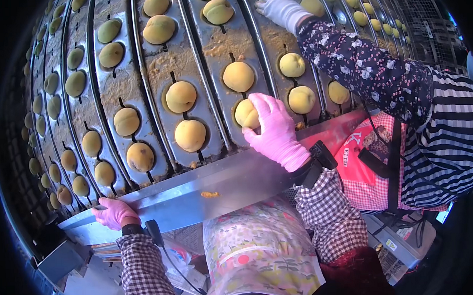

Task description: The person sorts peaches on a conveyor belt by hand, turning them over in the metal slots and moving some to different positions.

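My right hand [273, 130], in a pink glove, has its thumb and fingers around a yellow peach [247, 114] seated in a round cup of a metal tray conveyor [232, 43]. Directly above that peach sits another peach [238, 76]. My left hand [116, 214], also pink-gloved, rests on the metal ledge [175, 201] along the conveyor's near edge, its fingers over the rim. To the left of my right hand, two peaches [190, 135] lie in their cups. One peach [140, 157] further left has dark spots.
At the right a co-worker's white-gloved hand [280, 9] reaches over the upper rows, its floral sleeve [363, 70] crossing the trays. Pulp residue coats the metal between cups. A scrap of pulp [210, 194] lies on the ledge. A grey box [406, 235] with cables stands at lower right.
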A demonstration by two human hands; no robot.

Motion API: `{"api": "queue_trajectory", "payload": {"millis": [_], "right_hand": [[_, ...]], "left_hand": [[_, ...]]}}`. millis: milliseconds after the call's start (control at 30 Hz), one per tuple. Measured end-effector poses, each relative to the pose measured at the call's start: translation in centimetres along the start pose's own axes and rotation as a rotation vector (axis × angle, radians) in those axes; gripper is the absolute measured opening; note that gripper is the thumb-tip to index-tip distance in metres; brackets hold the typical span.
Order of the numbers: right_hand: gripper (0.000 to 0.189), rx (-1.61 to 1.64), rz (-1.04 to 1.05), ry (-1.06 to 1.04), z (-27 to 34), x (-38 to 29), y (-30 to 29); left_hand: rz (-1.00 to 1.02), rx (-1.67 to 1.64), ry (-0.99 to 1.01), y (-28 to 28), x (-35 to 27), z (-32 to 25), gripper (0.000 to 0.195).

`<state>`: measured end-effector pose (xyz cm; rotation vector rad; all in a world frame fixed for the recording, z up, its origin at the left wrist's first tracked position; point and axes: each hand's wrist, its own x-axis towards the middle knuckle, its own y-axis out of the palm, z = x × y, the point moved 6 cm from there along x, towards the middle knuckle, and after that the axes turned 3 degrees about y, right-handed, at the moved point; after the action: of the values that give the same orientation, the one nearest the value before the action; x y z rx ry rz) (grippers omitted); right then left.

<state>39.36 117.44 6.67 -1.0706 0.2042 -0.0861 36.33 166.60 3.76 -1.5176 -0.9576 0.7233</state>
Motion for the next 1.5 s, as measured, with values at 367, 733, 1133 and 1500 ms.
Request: {"api": "queue_trajectory", "payload": {"millis": [367,733,1133,1500], "right_hand": [[0.068,-0.048,-0.059,0.113,0.1,-1.3,0.3],[0.057,-0.142,-0.11,0.06,4.2,4.9,-1.6],[0.049,-0.104,-0.222,0.2,0.3,7.2,1.2],[0.068,-0.315,-0.031,-0.216,12.7,7.2,5.0]], "left_hand": [[-0.009,-0.003,-0.016,0.8,7.1,3.2,0.065],[-0.037,-0.01,-0.003,1.9,12.9,6.6,0.064],[-0.035,-0.041,-0.003,1.1,12.2,5.3,0.063],[-0.036,-0.026,-0.008,1.2,12.7,5.7,0.061]]}}
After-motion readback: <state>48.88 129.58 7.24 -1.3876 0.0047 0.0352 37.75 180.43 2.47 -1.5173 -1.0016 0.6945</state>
